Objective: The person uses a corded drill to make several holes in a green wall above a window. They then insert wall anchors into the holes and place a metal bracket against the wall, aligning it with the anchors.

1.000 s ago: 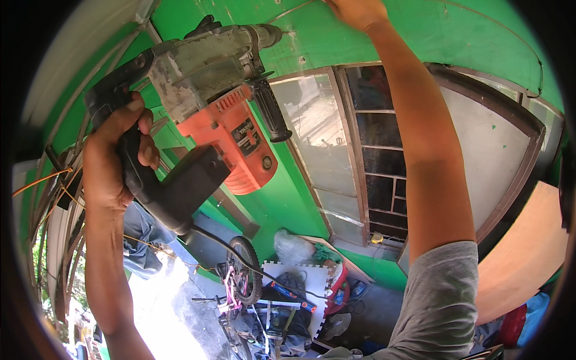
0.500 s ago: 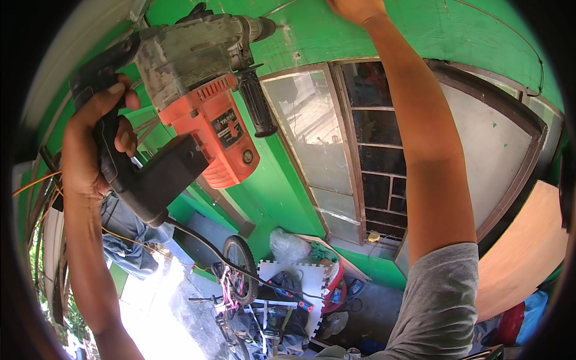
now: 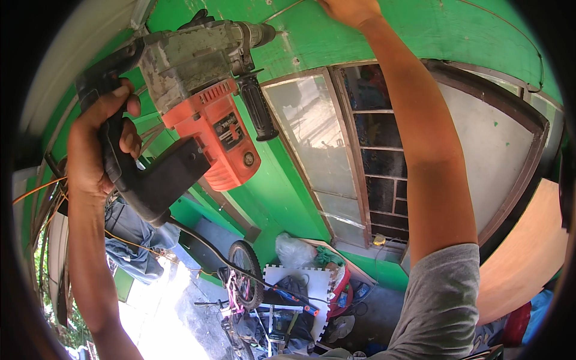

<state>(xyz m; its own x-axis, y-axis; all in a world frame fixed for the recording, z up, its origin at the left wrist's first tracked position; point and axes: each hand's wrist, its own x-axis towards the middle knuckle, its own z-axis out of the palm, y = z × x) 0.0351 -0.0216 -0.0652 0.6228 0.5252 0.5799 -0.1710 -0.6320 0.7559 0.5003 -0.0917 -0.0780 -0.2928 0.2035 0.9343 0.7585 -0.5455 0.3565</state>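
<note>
Here your left hand (image 3: 99, 147) is raised up high and its fingers (image 3: 129, 135) are closed tight around the black rear handle of a heavy rotary hammer drill (image 3: 192, 108), with the thumb laid over the top of the grip. The drill has a grey, dusty metal front and an orange motor housing below it, and a black side handle (image 3: 258, 111) points down from its neck. The nose of the drill is turned to the green wall (image 3: 384, 30) above the window, very near to it; whether it touches the wall, I cannot tell. A black power cord (image 3: 204, 246) leaves the bottom of the handle and hangs down toward the ground. Your right hand (image 3: 351, 9) is stretched up on the right of the drill and lies against the same green wall at the top edge of the view; its fingers are cut off there, so I cannot tell how far they are open or if they hold something. Between your two arms there is a window (image 3: 336, 156) with a brown frame and a dark grille. Far below you see a bicycle wheel (image 3: 246, 273), a white foam mat (image 3: 288, 279) with some tools on it, and a blue cloth (image 3: 129, 240) that hangs at the left.
</note>
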